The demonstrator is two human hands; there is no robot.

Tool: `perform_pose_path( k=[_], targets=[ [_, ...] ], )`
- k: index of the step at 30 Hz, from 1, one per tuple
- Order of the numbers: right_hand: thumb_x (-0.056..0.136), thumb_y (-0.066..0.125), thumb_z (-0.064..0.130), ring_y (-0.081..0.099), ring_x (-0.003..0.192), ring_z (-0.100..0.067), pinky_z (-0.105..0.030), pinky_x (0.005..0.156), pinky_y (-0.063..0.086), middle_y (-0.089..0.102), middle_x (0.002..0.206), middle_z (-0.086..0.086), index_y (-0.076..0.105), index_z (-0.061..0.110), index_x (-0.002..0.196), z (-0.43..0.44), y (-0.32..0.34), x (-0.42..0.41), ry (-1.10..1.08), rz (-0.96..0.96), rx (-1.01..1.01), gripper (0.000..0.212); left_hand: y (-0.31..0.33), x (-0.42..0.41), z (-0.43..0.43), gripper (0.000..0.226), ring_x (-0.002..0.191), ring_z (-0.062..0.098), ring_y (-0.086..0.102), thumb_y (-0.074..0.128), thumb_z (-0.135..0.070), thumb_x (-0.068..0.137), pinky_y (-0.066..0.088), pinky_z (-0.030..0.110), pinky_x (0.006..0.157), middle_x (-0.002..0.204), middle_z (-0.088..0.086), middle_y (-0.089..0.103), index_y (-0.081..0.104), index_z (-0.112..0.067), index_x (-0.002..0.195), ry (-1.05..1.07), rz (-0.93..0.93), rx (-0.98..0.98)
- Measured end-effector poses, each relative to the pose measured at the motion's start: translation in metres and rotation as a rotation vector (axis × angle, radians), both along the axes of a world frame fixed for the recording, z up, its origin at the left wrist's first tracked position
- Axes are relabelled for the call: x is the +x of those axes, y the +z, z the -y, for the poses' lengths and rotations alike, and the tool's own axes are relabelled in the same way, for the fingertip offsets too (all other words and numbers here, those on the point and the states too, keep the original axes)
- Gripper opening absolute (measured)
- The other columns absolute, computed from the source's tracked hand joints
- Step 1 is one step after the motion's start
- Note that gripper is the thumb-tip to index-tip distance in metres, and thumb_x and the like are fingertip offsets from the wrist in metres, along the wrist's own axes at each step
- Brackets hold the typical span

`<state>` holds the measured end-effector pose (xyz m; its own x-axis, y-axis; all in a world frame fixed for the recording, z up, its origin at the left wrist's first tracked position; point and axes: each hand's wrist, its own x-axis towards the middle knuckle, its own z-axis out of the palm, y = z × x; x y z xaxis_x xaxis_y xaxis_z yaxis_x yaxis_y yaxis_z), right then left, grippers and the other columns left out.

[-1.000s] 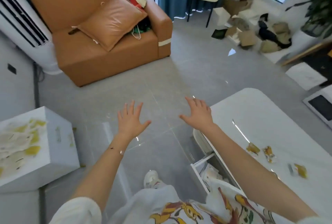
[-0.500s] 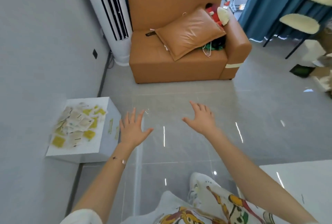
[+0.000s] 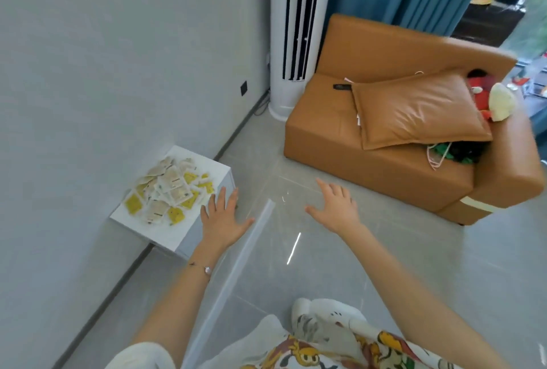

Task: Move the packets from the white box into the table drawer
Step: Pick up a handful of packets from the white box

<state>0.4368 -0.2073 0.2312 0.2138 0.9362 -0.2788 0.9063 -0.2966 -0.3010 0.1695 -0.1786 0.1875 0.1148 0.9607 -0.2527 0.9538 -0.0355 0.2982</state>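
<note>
Reach-for-pickup step, judged. The left hand point(image 3: 223, 220) and right hand point(image 3: 337, 209) are spread wide and empty. The yellow-and-white flat packets point(image 3: 168, 194) lie heaped just left of the left hand, atop the white cubic box point(image 3: 165, 235). The next move calls for a pinch.

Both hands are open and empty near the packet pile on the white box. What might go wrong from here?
The packets lie in a loose, overlapping heap on the white box; a hurried grip may push some off onto the floor.
The left hand is nearest while the right hand hangs over the floor, so a one-handed scoop may leave many.
The drawer is out of view; packets may slip during the carry.
</note>
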Motion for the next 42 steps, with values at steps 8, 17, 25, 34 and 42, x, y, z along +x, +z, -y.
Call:
perform_pose_path(
  k=[8,17,25,34,42],
  targets=[
    [0.086,0.055,0.059,0.018,0.144,-0.026,-0.044,0.114,0.021,0.026,0.154,-0.005,0.017,0.029,0.152,-0.113,-0.004,-0.015,0.259,-0.009,-0.052,0.081,-0.008,-0.010,-0.030,0.086,0.148,0.029,-0.004,0.046,-0.068,0.086,0.001,0.052,0.118,0.162,0.000,-0.007,0.003,-0.033,0.153,0.269,0.009,-0.049],
    [0.087,0.054,0.054,0.016,0.145,-0.026,-0.044,0.116,0.019,0.022,0.157,-0.005,0.016,0.027,0.152,-0.231,-0.023,-0.116,0.522,-0.039,-0.080,0.080,-0.039,-0.095,-0.089,0.087,0.148,0.029,-0.005,0.046,-0.067,0.086,0.002,0.052,0.118,0.162,0.000,-0.008,0.002,-0.033,0.153,0.546,0.012,-0.083],
    [0.087,0.054,0.056,0.016,0.145,-0.025,-0.042,0.116,0.020,0.023,0.157,-0.005,0.017,0.027,0.152,-0.321,-0.041,-0.190,0.577,0.019,-0.116,0.080,-0.073,-0.181,-0.156,0.088,0.148,0.030,-0.006,0.043,-0.067,0.088,0.003,0.052,0.117,0.162,0.002,-0.010,-0.002,-0.030,0.153,0.633,0.021,-0.197],
    [0.087,0.055,0.054,0.020,0.143,-0.030,-0.048,0.113,0.026,0.023,0.157,-0.004,0.016,0.032,0.152,-0.378,-0.093,-0.264,0.602,-0.015,-0.410,0.079,-0.104,-0.226,-0.172,0.086,0.148,0.031,0.003,0.044,-0.068,0.087,0.008,0.049,0.117,0.162,0.003,-0.005,0.003,-0.030,0.153,0.832,0.105,-0.314],
    [0.088,0.055,0.057,0.018,0.144,-0.031,-0.048,0.112,0.025,0.017,0.158,-0.005,0.012,0.031,0.153,-0.434,-0.193,-0.337,0.739,0.054,-0.514,0.083,-0.188,-0.263,-0.179,0.089,0.148,0.031,0.003,0.047,-0.067,0.086,0.009,0.051,0.117,0.162,0.003,-0.004,0.003,-0.030,0.153,1.068,0.139,-0.372]
  ],
)
